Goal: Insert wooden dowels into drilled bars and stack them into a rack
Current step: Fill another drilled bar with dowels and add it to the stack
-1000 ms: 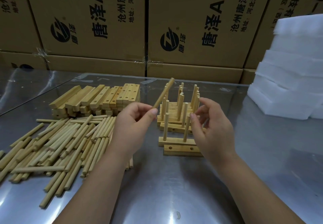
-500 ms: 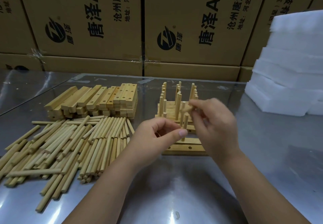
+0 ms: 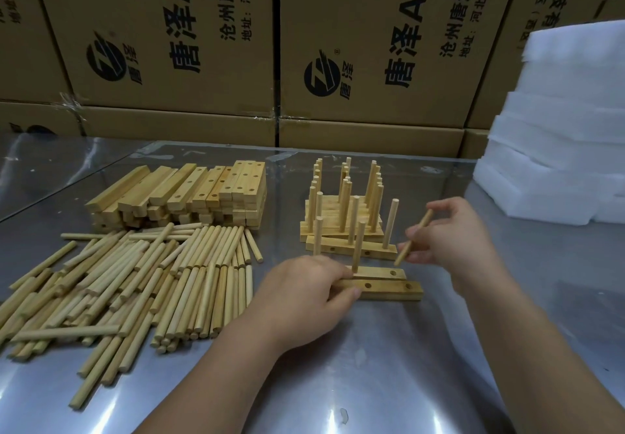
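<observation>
My left hand (image 3: 304, 288) grips the left end of two drilled wooden bars (image 3: 389, 290) lying side by side on the steel table; the farther bar has one dowel (image 3: 357, 247) standing upright in it and an empty hole at its right end. My right hand (image 3: 449, 230) pinches a loose dowel (image 3: 413, 237), tilted, just above and right of those bars. Behind them stands the rack (image 3: 345, 220) of stacked bars with several upright dowels. A heap of loose dowels (image 3: 135, 274) lies at the left, with a pile of drilled bars (image 3: 189, 193) behind it.
Printed cardboard boxes (image 3: 304, 44) form a wall along the table's far edge. A stack of white foam sheets (image 3: 558, 129) stands at the right. The reflective steel table (image 3: 372, 366) stretches toward me.
The dowel passed from my left hand to my right hand. My left hand dropped to the front bars and took hold of their left end. My right hand moved to the right.
</observation>
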